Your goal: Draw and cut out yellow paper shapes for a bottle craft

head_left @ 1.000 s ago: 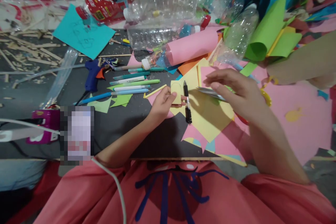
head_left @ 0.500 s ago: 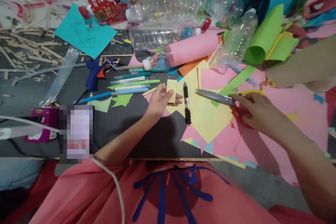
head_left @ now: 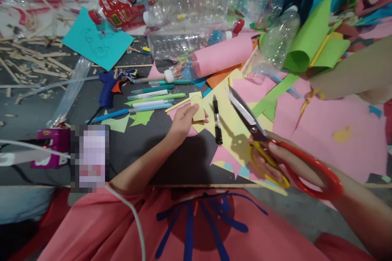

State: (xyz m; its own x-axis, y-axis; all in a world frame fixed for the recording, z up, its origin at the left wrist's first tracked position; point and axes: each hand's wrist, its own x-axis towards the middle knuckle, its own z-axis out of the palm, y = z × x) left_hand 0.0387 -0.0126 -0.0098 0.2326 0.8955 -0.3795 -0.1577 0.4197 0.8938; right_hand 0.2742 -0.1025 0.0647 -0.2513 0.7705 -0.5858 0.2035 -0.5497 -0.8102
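Observation:
Between the thumb and fingers of my left hand [head_left: 183,122] is a small yellow paper piece [head_left: 197,104] with a faint curved line on it. My right hand [head_left: 277,157] grips large scissors [head_left: 245,110] with one red and one yellow handle loop, raised above the table. Their blades point up and left, nearly closed. A black pen [head_left: 217,120] lies between my hands on a yellow paper sheet [head_left: 234,147]. Several markers [head_left: 153,97] lie just beyond my left hand.
A blue glue gun [head_left: 107,87] and a phone [head_left: 92,157] are on the left. Clear plastic bottles [head_left: 176,45] and a pink paper roll [head_left: 225,55] line the back. Pink paper [head_left: 343,134] covers the right, below green rolled sheets [head_left: 309,43]. Wood sticks [head_left: 33,59] are scattered at far left.
My right hand has lifted the scissors off the papers, toward me, and turned them so both handle loops show. My left hand with the yellow paper piece has shifted slightly left.

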